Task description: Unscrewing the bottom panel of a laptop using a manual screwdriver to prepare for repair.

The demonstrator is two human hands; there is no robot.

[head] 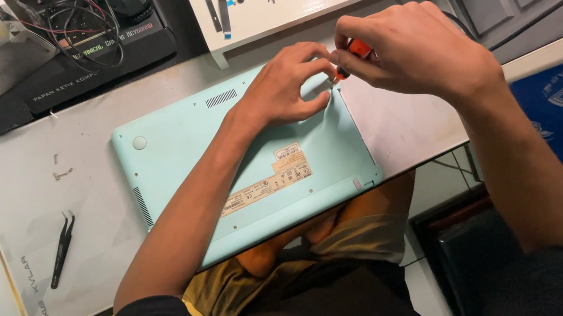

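Screwdriver, orange handle, is pinched in our right hand, tip down at the far right corner of the mint laptop. Laptop lies bottom-up on the grey mat. Our left hand rests on the case, fingertips closed around the tip. Black tweezers lie on the mat, well apart to the left.

Bare mat left of laptop
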